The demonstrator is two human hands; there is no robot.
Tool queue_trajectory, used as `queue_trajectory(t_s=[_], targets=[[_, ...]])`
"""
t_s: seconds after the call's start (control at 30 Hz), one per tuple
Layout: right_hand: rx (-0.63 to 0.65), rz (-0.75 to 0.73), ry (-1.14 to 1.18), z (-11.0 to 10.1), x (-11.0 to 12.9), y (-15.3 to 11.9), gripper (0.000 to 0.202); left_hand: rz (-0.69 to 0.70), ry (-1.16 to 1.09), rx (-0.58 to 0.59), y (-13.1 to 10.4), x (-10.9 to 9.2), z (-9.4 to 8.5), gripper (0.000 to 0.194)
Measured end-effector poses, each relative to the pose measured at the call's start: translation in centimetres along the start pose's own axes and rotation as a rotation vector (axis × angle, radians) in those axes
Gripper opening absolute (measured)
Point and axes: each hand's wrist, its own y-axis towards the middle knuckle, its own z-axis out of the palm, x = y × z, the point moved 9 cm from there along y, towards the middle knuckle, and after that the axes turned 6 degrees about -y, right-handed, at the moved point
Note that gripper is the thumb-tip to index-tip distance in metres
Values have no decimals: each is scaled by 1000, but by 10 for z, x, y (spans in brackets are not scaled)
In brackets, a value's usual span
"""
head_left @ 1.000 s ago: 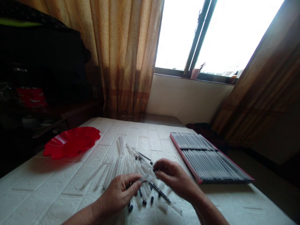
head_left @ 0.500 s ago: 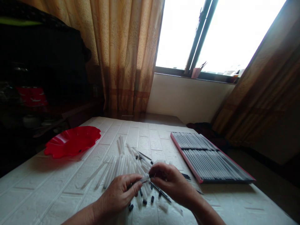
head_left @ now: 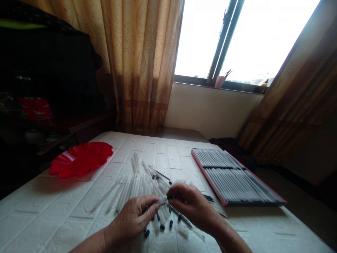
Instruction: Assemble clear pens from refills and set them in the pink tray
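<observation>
My left hand [head_left: 139, 213] pinches a translucent white pen barrel [head_left: 161, 201] between thumb and fingers, its end pointing right. At that end, my right hand [head_left: 189, 203] is closed with its fingertips together around a small dark piece, mostly hidden; I cannot make out what it is. Beneath and beyond both hands lies a pile of clear pen barrels [head_left: 135, 186]. Several short black pen caps [head_left: 171, 224] are scattered on the table just below the hands. Thin dark refills [head_left: 185, 218] lie among them, partly under my right hand.
A pink-edged tray [head_left: 223, 202] filled with rows of pens stands on the right of the white brick-patterned table [head_left: 65, 203]. On the left sits a red scalloped plate [head_left: 105, 149]. Behind are a curtain [head_left: 142, 63] and a window with a pink pot [head_left: 220, 82] on its sill.
</observation>
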Motion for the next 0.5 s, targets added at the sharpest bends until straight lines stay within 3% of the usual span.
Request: queue_trajectory(t_s=[0.23,0.5], targets=[[-3,-18,-38,2,2,-1,10,-1,29,-6,1,-1,0,39],[-36,-139,-131,1,8,-1,14,28,90,2,0,-3,-1,33]])
